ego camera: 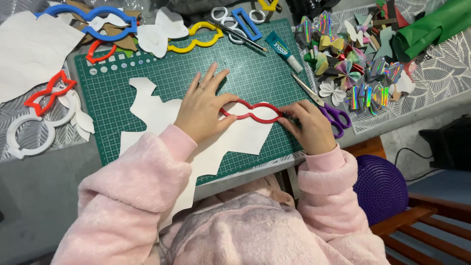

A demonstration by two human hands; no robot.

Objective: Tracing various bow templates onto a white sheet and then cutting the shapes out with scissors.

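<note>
The red template (251, 111) is a thin plastic outline with a wavy, bow-like shape, and it lies flat on a white sheet (206, 132) near the front right corner of the green cutting mat (255, 68). I judge it to be light and rather stiff, but narrow at its waist, so it may bend a little if it is pushed from one end only. On the smooth sheet it can slip easily, and so it is better to press it down from above at its wider lobes than to pinch it by the edge. The sheet itself looks soft and thin, and it hangs over the front edge of the mat toward the person's lap.

The left hand (203, 108) lies palm down with the fingers spread, and the thumb and the fingertips rest on the left lobe of the template; it presses and does not close around anything. The right hand (310, 125) is curled at the right end of the template, the knuckles up, and its fingers seem to pinch something small and dark at the tip, but what it is I cannot tell. Purple-handled scissors (329, 112) lie just beside this hand, at the right edge of the mat.
</note>
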